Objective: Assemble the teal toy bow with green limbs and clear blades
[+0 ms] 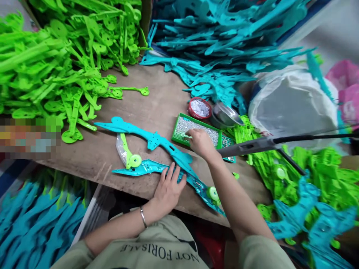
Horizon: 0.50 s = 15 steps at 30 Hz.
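My left hand (167, 188) lies flat with fingers spread on a long turquoise plastic half-shell (146, 168) near the table's front edge. A light-green piece with a round disc (135, 160) and a clear part sits at the shell's left end. Another green disc (213, 194) is at its right end. Just behind lies a second turquoise half-shell (154, 140), partly against the first. My right hand (201, 142) is over a green tray (175, 130) full of tiny silvery pieces, probably screws. Its fingertips are pinched together; what they hold is too small to make out.
Behind the tray are a red basket (191, 112) of white bits and a metal bowl (227, 114). A grey bar (246, 147) with a black cord reaches in from the right. Green parts (56, 74) and turquoise parts (218, 33) are heaped behind; a white-lined container (294, 101) stands right.
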### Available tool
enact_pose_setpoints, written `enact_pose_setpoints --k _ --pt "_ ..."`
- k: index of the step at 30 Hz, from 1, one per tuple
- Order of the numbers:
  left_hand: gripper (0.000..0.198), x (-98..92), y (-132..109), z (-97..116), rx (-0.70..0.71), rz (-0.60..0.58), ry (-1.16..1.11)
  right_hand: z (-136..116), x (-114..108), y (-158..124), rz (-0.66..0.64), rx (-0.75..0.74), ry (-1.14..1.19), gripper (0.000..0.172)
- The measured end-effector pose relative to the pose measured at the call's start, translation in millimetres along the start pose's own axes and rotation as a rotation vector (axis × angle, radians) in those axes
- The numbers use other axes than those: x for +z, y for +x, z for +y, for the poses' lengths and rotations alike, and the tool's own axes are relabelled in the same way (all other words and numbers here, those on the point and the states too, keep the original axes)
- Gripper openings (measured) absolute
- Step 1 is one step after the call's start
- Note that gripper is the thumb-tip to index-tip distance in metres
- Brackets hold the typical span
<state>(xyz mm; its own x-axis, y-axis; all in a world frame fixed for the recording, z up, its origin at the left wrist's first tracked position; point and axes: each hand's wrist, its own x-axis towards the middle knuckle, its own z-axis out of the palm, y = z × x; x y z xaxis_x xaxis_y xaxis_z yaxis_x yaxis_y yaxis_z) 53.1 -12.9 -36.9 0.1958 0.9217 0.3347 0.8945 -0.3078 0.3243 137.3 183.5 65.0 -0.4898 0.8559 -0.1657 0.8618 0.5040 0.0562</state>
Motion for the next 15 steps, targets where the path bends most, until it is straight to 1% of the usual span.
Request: enact_pose_setpoints --k 3,6,8,10,11,12,13,15 --pt "0.039 -2.0 1.5 0.8 0.0 -0.027 0.005 16.3 14.7 8.9 -0.041 -0.049 0.029 0.041" --pt "0.037 -4.7 2.4 0.3 -0.006 -0.046 0.01 24.0 25.9 16.5 -0.054 -0.069 0.086 0.04" --pt "0.037 -6.4 2.5 -0.1 -0.01 -0.054 0.01 26.5 26.9 18.7 -0.069 -0.077 0.101 0.041" --pt "0.038 -7.8 2.3 0.0 -0.011 -0.059 0.003 25.4 20.9 17.4 -0.032 -0.077 0.089 0.04" --pt "0.038 -8.4 2.3 0.1 -0.011 -0.061 0.0 23.1 15.3 15.4 0.029 -0.075 0.089 0.039" --pt "0.038 -8.9 2.3 0.2 -0.013 -0.062 -0.004 19.3 8.4 12.7 0.12 -0.074 0.108 0.038" --pt "0.038 -9.3 2.4 0.3 -0.016 -0.064 -0.008 14.0 0.8 9.5 0.231 -0.069 0.153 0.037" --pt "0.038 -9.9 2.5 0.4 -0.023 -0.069 -0.018 -0.7 -13.6 2.8 0.463 -0.041 0.334 0.033"
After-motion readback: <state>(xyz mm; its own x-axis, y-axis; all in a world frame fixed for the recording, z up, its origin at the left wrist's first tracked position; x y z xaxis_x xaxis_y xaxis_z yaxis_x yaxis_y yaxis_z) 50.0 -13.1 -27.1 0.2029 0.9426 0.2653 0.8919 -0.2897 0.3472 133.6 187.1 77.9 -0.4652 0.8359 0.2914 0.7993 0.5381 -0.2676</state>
